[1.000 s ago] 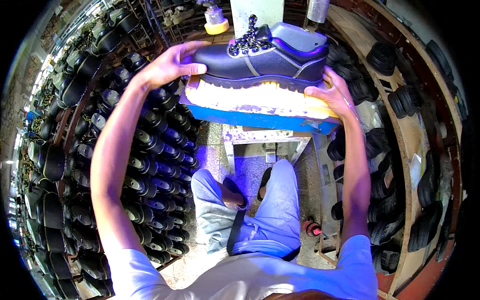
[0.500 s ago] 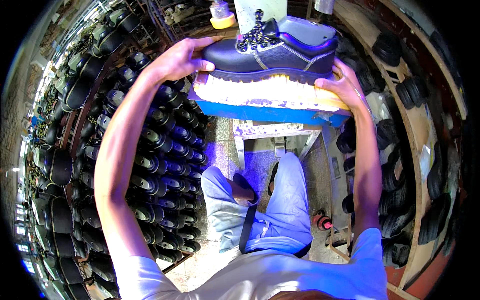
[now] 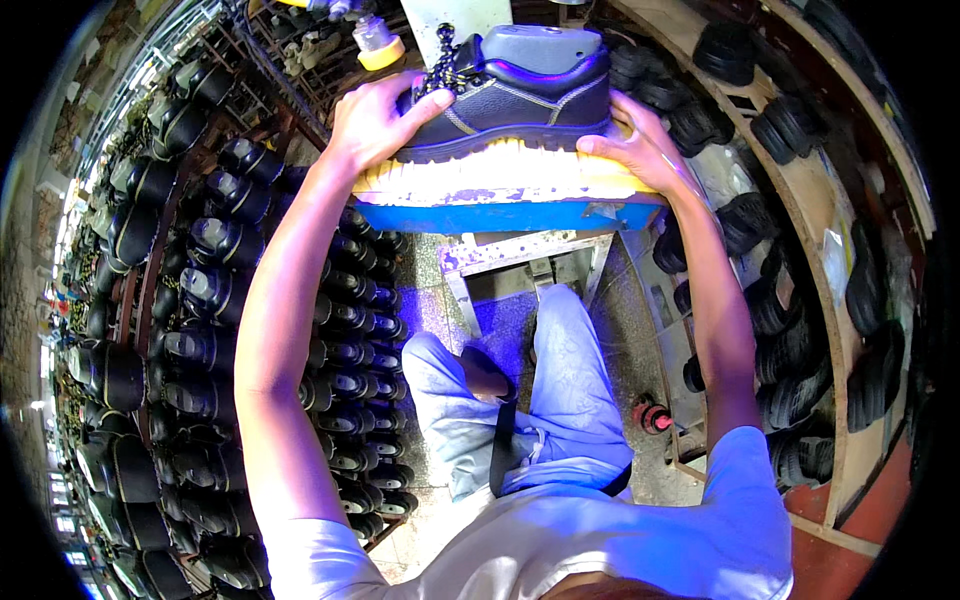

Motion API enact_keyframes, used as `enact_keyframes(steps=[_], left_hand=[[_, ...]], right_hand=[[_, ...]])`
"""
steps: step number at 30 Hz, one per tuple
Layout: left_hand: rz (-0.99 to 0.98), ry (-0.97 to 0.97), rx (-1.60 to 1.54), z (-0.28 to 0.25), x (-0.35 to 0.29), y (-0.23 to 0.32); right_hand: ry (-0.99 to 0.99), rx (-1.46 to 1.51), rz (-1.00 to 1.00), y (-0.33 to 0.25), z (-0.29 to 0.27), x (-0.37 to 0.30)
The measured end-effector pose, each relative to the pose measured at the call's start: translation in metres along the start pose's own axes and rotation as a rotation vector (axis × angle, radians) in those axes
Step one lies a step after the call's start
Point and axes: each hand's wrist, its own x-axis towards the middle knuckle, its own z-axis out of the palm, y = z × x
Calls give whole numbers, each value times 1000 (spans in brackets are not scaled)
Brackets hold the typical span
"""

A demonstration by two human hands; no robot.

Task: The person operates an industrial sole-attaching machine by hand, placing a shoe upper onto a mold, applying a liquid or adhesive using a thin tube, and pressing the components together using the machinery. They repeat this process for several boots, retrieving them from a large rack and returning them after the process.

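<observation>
A black lace-up leather shoe (image 3: 520, 105) with a thick black sole sits upright on a brightly lit yellow-and-white pad (image 3: 510, 175) over a blue base (image 3: 500, 218). Its toe points left, and a grey last fills its opening. My left hand (image 3: 375, 125) wraps the toe end, thumb lying across the upper below the laces. At the heel, my right hand (image 3: 645, 150) grips the shoe, with its thumb along the near side by the sole. The far-side fingers of both hands are partly hidden.
Racks of black shoes (image 3: 215, 290) stand close on my left. Wooden shelving (image 3: 800, 210) with black soles (image 3: 765, 235) curves along my right. Behind the shoe rise a pale upright plate (image 3: 420, 25) and a yellow-ended cylinder (image 3: 380, 52). A metal stand (image 3: 530, 250) is below the base.
My left hand has shifted from the toe's tip further over the toe, its thumb now on the upper. My right hand stays at the heel. The whole view has shifted slightly.
</observation>
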Motion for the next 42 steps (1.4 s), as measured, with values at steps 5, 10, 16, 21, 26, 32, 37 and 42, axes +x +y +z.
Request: enact_keyframes(steps=[5, 10, 16, 21, 26, 32, 37, 42], left_hand=[[-60, 53, -246, -4, -29, -48], [-141, -107, -742, -13, -46, -37], [-151, -85, -800, -6, -44, -43], [-160, -76, -801, -10, -47, -44], [-192, -53, -718, -15, -57, -28], [-118, 460, -275, 20, -139, 64], [629, 673, 37, 82, -200, 84], [673, 617, 41, 105, -184, 180]], right_hand=[[108, -49, 50, 18, -6, -7], [54, -3, 19, 6, -6, -7], [135, -125, 32, 17, -6, -8], [52, -83, 20, 3, -4, -8], [232, -82, -87, 7, 1, -21], [451, -161, -126, -31, 7, -111], [333, -130, -221, -85, 44, -152], [156, -316, -505, -120, 48, -153]])
